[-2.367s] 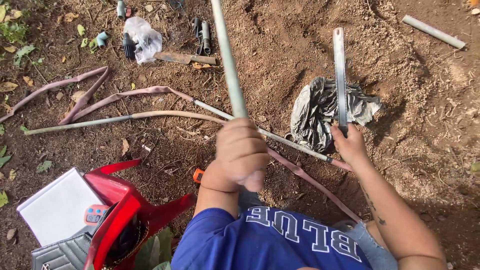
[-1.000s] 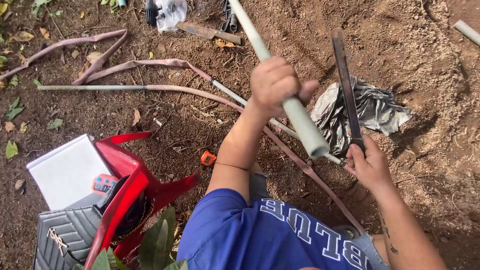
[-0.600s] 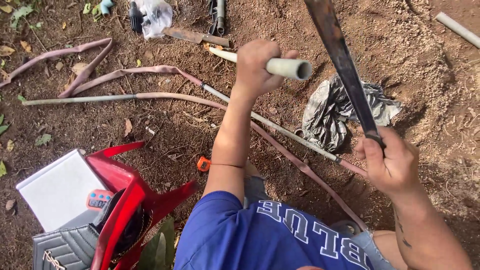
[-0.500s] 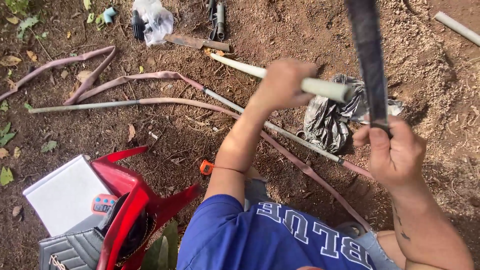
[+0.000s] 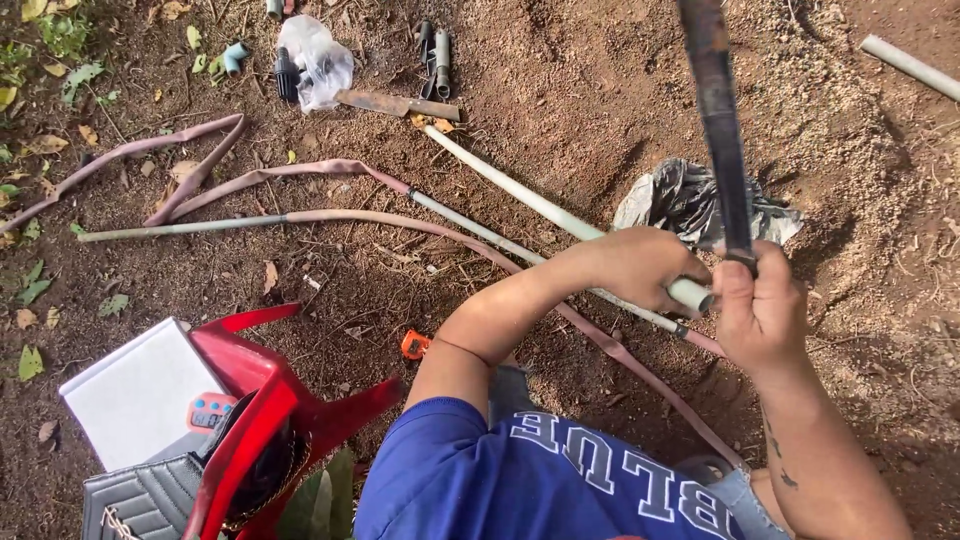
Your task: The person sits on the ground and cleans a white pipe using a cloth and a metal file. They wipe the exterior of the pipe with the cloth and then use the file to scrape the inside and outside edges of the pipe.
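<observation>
Holding pipe (image 5: pixel 560 215) w/ left hand (image 5: pixel 640 268); plastic bag (image 5: pixel 318 58) beyond.

A short-sleeved blue cotton shirt (image 5: pixel 520 480) with white block lettering covers the torso. Both arms are bare, a small dark tattoo (image 5: pixel 785 478) marks the right forearm, and both hands are ungloved.

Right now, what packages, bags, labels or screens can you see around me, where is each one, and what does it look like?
White box: lower left on the red chair, flat and rectangular, plain white.
Small device: beside the white box, orange-red with blue buttons; too small to tell if it has a screen.
Clear plastic bag: top left on the soil, crumpled, see-through.
Grey plastic bag: on the soil, just above the left hand, crumpled.
</observation>
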